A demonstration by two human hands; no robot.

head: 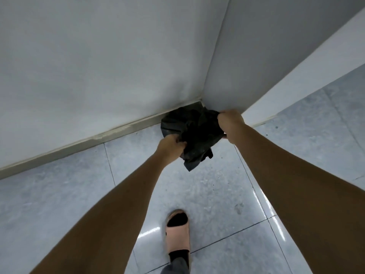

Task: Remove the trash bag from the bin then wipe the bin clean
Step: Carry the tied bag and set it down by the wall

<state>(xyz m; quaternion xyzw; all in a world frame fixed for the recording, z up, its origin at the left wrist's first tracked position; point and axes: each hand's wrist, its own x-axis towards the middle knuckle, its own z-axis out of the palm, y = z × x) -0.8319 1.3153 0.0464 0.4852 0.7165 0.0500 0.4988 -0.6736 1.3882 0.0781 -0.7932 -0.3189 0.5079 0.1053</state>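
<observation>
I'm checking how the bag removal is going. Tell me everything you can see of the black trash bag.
The black trash bag looks like thin, crinkled plastic, matte and dark, bunched into a loose crumpled mass. It sits low in the corner where the two walls meet, above the tiled floor. The left hand grips its near left edge and the right hand clutches its upper right edge. A ragged flap hangs down from its lower side. No bin can be made out beneath it; whether anything is inside cannot be told.
</observation>
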